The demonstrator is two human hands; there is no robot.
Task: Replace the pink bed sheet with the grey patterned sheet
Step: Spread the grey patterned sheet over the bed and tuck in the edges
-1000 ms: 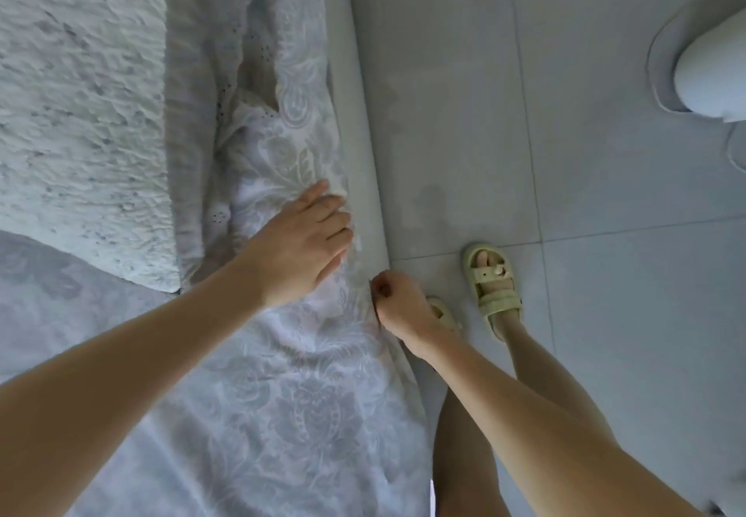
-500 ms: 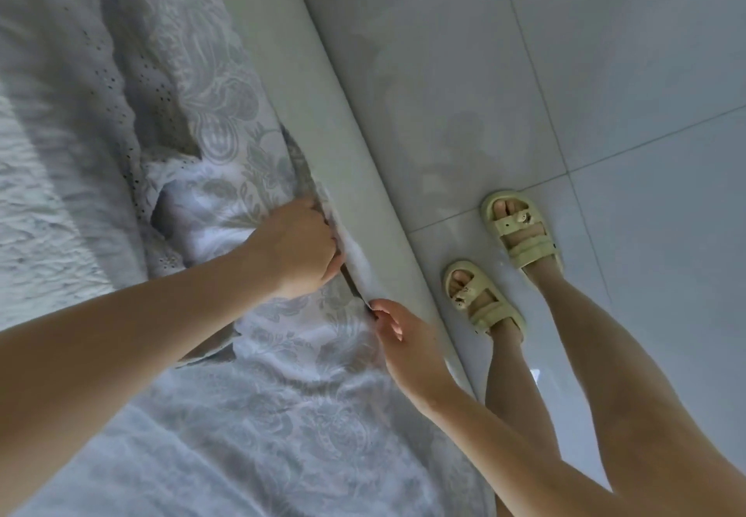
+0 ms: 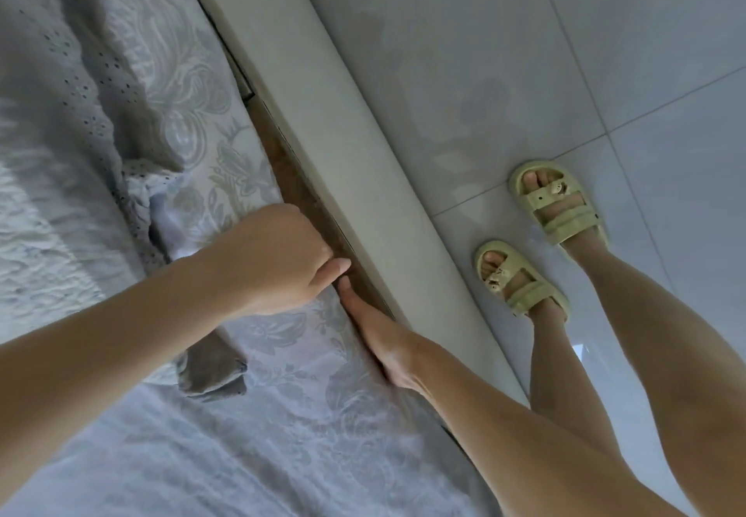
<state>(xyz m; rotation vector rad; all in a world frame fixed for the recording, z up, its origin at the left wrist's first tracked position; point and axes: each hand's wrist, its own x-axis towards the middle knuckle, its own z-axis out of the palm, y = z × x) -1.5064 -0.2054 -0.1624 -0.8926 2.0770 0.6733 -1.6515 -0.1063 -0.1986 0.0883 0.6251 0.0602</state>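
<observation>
Grey patterned sheet [image 3: 282, 415] is tucking now: your right hand [image 3: 387, 349] has flattened, fingers straight, beside the bed frame [image 3: 323, 133], left hand [image 3: 274, 258] curled on its edge.

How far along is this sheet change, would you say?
Done: the grey patterned sheet lies spread over the bed here; no pink sheet shows. In hand: the left hand grips its edge while the right hand presses it down beside the bed frame. Left: probably tucking the rest.
</observation>
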